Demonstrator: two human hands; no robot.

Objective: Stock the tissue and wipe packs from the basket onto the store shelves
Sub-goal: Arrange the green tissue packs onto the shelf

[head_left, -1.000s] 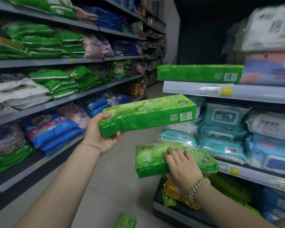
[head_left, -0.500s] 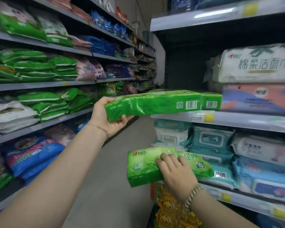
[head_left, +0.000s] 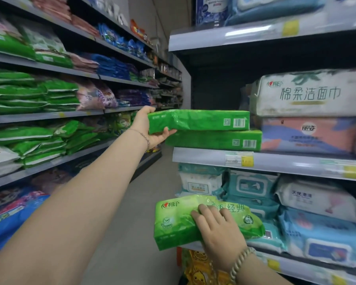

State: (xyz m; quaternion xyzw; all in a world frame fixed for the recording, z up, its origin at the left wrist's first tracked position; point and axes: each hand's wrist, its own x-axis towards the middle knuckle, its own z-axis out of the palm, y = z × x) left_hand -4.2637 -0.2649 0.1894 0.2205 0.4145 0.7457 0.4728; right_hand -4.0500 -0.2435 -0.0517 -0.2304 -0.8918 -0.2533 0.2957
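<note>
My left hand (head_left: 146, 128) clamps the end of a pack (head_left: 197, 121), thumb above, fingers beneath, where it lies on a shelved pack (head_left: 214, 140); my right hand (head_left: 216, 229) grips a second pack (head_left: 177, 221) lower down, fingers spread over its top.

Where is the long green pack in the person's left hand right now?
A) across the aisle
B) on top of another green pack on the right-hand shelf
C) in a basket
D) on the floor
B: the left hand grips the end of the long green pack, which lies on a second green pack on the right-hand shelf; the right hand holds a third pack lower down.
</note>
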